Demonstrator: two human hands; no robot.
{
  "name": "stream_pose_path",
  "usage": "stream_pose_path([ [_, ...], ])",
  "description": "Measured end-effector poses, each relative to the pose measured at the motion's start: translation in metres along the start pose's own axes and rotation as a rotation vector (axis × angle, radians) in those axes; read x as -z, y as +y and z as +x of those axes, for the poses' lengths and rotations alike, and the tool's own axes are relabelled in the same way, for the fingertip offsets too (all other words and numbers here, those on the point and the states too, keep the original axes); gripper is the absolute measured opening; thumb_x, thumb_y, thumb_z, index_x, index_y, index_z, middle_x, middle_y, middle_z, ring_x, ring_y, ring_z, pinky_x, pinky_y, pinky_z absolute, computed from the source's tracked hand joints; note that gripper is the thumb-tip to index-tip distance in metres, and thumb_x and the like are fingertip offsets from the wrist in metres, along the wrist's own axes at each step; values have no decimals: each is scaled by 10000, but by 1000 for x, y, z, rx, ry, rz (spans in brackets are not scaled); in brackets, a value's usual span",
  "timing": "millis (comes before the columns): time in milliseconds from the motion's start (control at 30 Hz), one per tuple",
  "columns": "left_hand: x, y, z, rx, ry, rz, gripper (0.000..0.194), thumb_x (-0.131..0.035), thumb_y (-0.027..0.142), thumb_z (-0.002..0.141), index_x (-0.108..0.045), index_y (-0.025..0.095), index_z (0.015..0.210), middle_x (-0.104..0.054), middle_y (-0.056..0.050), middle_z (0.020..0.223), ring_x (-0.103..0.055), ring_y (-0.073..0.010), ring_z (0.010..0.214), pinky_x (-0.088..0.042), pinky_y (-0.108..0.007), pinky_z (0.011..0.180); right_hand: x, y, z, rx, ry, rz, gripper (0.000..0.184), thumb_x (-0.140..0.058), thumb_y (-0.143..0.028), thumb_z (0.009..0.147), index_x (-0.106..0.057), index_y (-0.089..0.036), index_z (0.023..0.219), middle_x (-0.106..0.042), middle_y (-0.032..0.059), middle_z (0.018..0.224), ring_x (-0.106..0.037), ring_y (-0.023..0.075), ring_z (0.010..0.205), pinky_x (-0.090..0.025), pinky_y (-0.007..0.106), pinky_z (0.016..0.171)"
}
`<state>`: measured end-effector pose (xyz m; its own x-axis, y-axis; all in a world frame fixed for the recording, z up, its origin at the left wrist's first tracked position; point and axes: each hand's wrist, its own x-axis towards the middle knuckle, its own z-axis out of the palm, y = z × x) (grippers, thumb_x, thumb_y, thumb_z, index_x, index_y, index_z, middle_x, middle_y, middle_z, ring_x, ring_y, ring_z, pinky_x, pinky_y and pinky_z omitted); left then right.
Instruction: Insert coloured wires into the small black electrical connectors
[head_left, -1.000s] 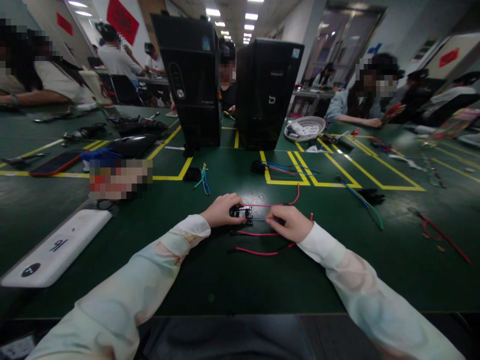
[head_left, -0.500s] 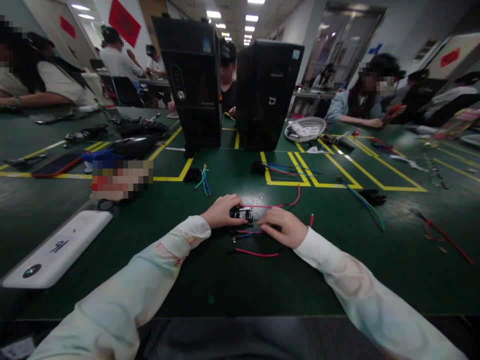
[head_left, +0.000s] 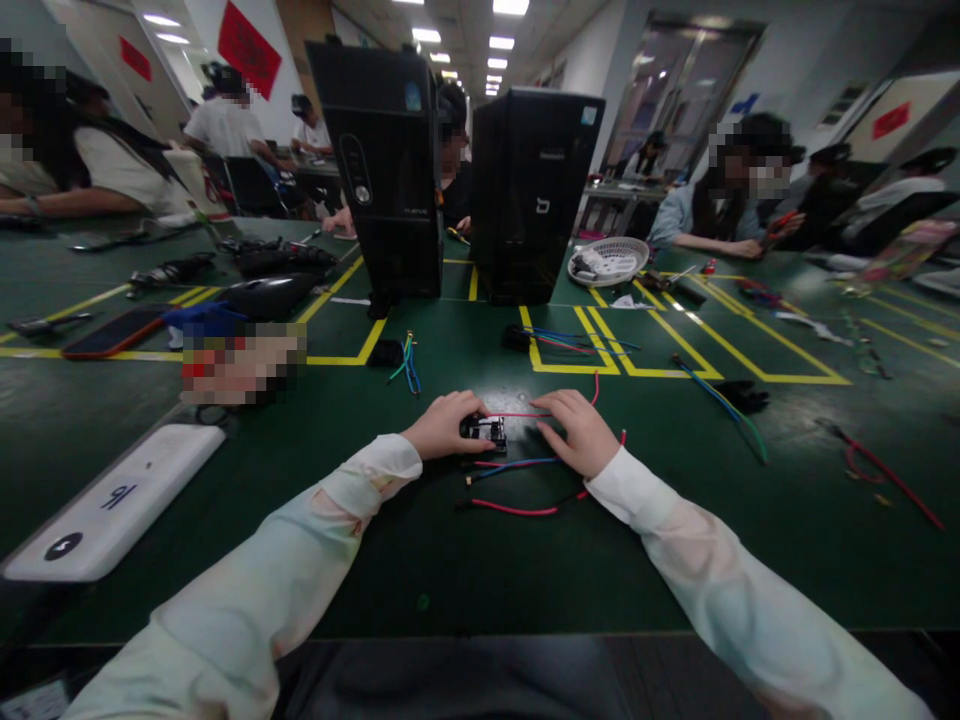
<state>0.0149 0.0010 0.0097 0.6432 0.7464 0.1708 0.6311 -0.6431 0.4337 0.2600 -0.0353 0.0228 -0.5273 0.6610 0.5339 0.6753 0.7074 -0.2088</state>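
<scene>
My left hand (head_left: 445, 424) grips a small black part (head_left: 491, 432) with a pale, slotted inside, fingers at its far side and thumb at its near side. From that part a red wire (head_left: 511, 414) runs right, passing behind my right hand (head_left: 577, 430). The thumb and fingers of my right hand are apart around the line of the wire; I cannot tell whether they touch it. Nearer to me lie a blue wire (head_left: 517, 465), its right end under my right hand, and a thicker red wire (head_left: 514, 507) on the green table (head_left: 465, 560).
Two black computer towers (head_left: 390, 180) stand at the back. Bundles of coloured wires (head_left: 411, 365) with black connectors lie beyond my hands. A white power bank (head_left: 120, 500) rests at left, a white basket (head_left: 609, 260) at back right. Other people sit around the table.
My right hand has drawn back slightly from the black part and its thumb and fingers have spread, uncovering more of the blue wire. My left hand stays where it was.
</scene>
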Motion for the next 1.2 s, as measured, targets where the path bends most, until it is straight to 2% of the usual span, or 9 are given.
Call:
stream_pose_path([
  [167,0,0,0,1,-3,3,446,-600,570,681,-560,219,953,-536,-31,961,-489,-215,907,-363,-326,780,6,-12,-1,41,20,-2,177,-406,-205,861,-566,-182,934,-575,83,883,-501,193,843,-413,336,755],
  [333,0,-1,-1,0,5,15,440,-607,557,685,-551,218,959,-535,-27,974,-490,-210,910,-360,-326,790,4,-26,-3,154,-327,-53,179,-445,-299,863,-575,-181,902,-564,66,843,-513,174,794,-407,298,703],
  [533,-1,-2,0,-12,4,9,435,-611,550,685,-547,219,960,-541,-25,975,-492,-208,919,-357,-321,787,-2,-28,-6,119,-455,54,108,-489,-249,843,-570,-184,873,-563,35,829,-530,133,762,-396,239,651],
  [733,-2,-3,0,-19,10,9,440,-602,554,693,-551,217,971,-537,-28,977,-490,-209,921,-358,-318,782,-3,-36,-7,175,-411,155,149,-505,-320,841,-581,-196,874,-551,13,748,-513,120,688,-384,228,603],
  [800,-3,-3,0,-18,6,9,444,-601,555,693,-551,217,976,-534,-27,976,-489,-208,914,-359,-317,782,1,-34,-5,177,-281,130,166,-488,-319,849,-584,-191,894,-566,43,803,-517,153,769,-404,269,674],
  [900,-2,-4,0,-11,3,23,440,-601,556,693,-553,212,964,-531,-27,963,-489,-207,897,-360,-315,770,6,-22,-1,57,-4,46,170,-448,-246,859,-570,-178,957,-574,87,909,-503,194,863,-410,340,760],
  [967,-2,-3,0,-15,-2,30,441,-600,557,693,-554,207,958,-530,-29,960,-488,-209,897,-360,-315,765,5,-12,0,4,67,12,219,-435,-223,861,-539,-177,1048,-572,105,1009,-492,216,962,-401,376,828],
  [1067,0,-2,-1,-16,-12,35,445,-598,557,696,-556,206,965,-532,-34,970,-485,-214,907,-359,-317,764,0,-1,0,-9,-49,-47,264,-443,-260,865,-529,-158,1093,-601,107,993,-520,219,946,-412,362,817],
  [1200,1,0,-1,-15,-19,29,447,-611,563,681,-571,215,960,-544,-30,963,-482,-217,913,-353,-321,775,-6,0,-2,-62,-230,-74,230,-378,-259,902,-591,-185,949,-641,58,867,-579,158,796,-413,263,696],
])
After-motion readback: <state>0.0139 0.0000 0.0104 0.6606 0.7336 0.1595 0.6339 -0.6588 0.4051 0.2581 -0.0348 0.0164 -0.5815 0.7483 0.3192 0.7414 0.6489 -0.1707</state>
